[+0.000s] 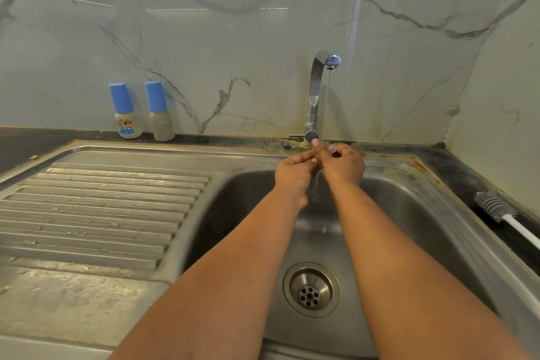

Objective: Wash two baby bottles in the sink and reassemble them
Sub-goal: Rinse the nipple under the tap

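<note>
One head-worn wide-angle view looks forward and down from close above the sink (409, 207), facing the marble wall (233, 38). The faucet (317, 90) sits just right of centre, the drainboard (102, 207) left, both forearms reaching in from the bottom edge.

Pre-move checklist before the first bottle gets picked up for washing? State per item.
1. Water running: thin stream falls from the tap - ok.
2. Hands free: left hand and right hand are together under the stream; whether the fingers hold something small - cannot tell.
3. Both baby bottles in view, upright on the counter at the wall, blue caps on - ok.
4. Bottle brush at hand: lies on the counter right of the sink - ok.
5. Sink basin free of items, drain uncovered - ok.
6. Soap or detergent: none in view - not ok.
</note>
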`<state>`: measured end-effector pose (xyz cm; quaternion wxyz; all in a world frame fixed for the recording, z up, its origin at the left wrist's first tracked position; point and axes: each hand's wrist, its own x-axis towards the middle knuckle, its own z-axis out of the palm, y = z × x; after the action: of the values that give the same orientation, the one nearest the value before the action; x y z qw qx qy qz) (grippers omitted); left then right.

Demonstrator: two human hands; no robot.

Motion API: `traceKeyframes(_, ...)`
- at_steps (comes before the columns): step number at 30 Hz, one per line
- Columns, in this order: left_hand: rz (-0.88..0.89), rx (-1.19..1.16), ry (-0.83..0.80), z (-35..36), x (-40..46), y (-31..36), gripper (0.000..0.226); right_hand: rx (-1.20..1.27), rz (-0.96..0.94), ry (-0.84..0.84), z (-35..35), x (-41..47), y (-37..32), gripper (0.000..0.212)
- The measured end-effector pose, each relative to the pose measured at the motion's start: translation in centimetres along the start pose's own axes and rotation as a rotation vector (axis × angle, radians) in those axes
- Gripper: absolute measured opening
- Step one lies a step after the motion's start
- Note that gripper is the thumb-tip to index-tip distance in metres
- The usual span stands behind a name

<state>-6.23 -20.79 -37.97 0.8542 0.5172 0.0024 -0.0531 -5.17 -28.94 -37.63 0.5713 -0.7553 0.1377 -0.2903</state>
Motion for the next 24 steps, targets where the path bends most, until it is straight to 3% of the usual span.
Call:
traceKeyframes(4,0.016,0.055,0.068,0.0,0.4,-0.4,0.016,0.011,0.042,-0.046,0.4,0.2,0.4,0.003)
traceKeyframes(9,-0.006,0.118,0.02,0.5,0.1,-0.5,0.02,0.018,0.098,-0.035,-0.2,0.5,0.8,0.008)
traceKeyframes(12,-0.032,0.107,0.067,0.4,0.1,-0.6,0.017,-0.042,0.067,-0.076,-0.4,0.1,0.8,0.025)
traceKeyframes(15,-0.053,0.114,0.165,-0.2,0.6,-0.3,0.014,-0.061,0.055,-0.178,0.3,-0.2,0.6,0.031)
traceKeyframes(19,0.005,0.226,0.251,-0.6,0.8,0.3,0.016,0.091,0.121,-0.331,1.2,-0.2,0.5,0.025)
traceKeyframes(22,0.037,0.261,0.237,-0.2,0.3,0.2,0.003,0.121,0.112,-0.24,0.6,-0.1,0.8,0.025)
traceKeyframes(24,0.056,0.268,0.222,0.0,0.1,-0.1,0.013,0.129,0.073,-0.156,0.0,0.0,1.2,0.024)
